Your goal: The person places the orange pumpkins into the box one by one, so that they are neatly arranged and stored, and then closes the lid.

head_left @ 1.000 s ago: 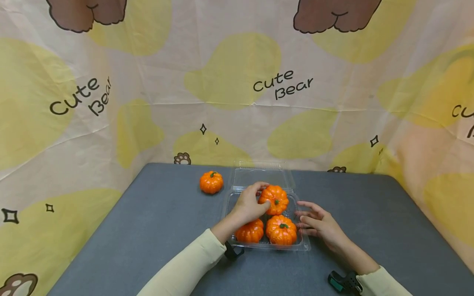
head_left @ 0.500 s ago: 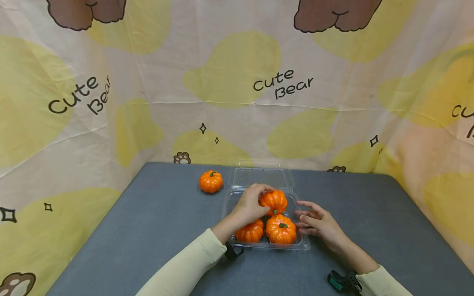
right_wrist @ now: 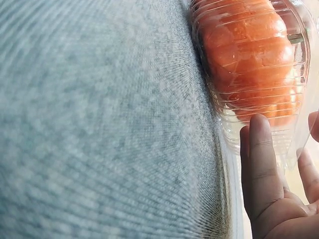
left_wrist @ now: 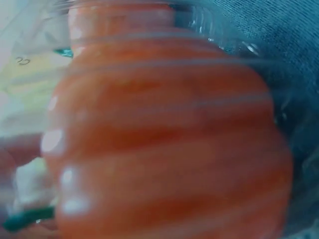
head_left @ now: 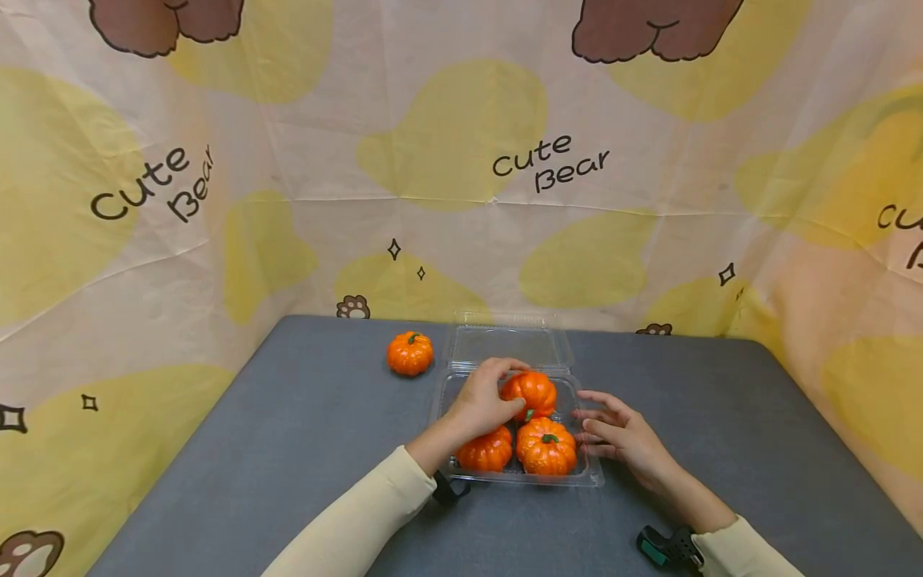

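Note:
My left hand holds a small orange pumpkin between thumb and fingers, in the back right part of a clear plastic clamshell box. Its stem points toward the front. Two more pumpkins sit in the front of the box: one at the right and one at the left, partly behind my left wrist. My right hand lies along the box's right side, its extended fingers against or very near the ribbed wall. In the left wrist view, a blurred pumpkin behind clear plastic covers most of the frame.
Another orange pumpkin stands on the grey table, left of the box. The transparent lid lies folded back behind the box, close to a patterned cloth backdrop.
The pumpkin in my left hand has tipped forward and sunk slightly, its stem turning from facing up toward the front. My right hand stays in place beside the box.

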